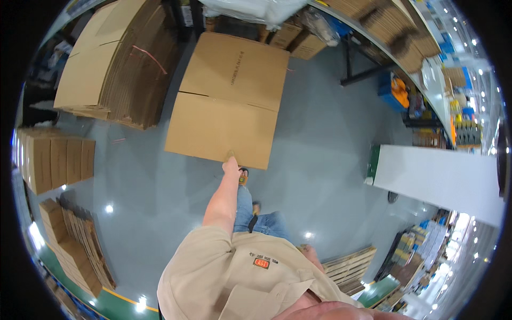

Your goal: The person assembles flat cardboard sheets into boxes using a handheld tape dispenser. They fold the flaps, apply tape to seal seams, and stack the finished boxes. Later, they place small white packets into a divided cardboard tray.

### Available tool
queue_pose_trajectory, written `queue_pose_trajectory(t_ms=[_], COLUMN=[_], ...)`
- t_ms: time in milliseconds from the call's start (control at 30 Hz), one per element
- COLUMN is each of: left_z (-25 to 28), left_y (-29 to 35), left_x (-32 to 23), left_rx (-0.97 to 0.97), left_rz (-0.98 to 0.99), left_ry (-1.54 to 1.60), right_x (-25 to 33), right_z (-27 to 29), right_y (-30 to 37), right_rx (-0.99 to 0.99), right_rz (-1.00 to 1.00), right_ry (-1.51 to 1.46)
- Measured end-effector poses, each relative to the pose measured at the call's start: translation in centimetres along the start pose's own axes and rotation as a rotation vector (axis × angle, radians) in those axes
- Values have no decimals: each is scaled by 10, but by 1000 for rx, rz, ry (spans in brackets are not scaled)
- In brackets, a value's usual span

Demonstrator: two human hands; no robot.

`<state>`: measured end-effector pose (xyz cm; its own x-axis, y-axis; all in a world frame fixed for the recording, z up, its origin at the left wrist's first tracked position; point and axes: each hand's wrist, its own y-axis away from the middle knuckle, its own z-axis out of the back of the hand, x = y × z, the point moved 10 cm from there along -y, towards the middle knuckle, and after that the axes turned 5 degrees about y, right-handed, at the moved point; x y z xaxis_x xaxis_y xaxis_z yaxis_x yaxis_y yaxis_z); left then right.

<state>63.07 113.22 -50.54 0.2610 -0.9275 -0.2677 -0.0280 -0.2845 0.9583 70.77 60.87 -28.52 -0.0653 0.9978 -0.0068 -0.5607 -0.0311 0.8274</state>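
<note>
The left hand point(231, 166) pinches the near edge of the flattened carton point(228, 101), which stretches lengthwise ahead; the farther right hand point(310, 251) I cannot tell.

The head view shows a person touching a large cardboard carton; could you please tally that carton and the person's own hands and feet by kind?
Large cardboard carton: 1
Hands, left hand and right hand: 2
Feet, forward foot and rear foot: 2
Total: 5

Matt cardboard sheet point(224, 127), smooth glossy floor point(325, 117).
</note>
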Motion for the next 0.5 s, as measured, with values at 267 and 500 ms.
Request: queue_pose_trajectory(t_ms=[267, 500], left_z=[53, 39], left_y=[174, 360], left_x=[-107, -70], left_rx=[-98, -125], left_rz=[-756, -301], left_ry=[-111, -264], right_x=[179, 436], right_z=[289, 463], right_y=[-172, -220], right_rx=[-158, 165], right_rz=[391, 612], right_ry=[265, -746])
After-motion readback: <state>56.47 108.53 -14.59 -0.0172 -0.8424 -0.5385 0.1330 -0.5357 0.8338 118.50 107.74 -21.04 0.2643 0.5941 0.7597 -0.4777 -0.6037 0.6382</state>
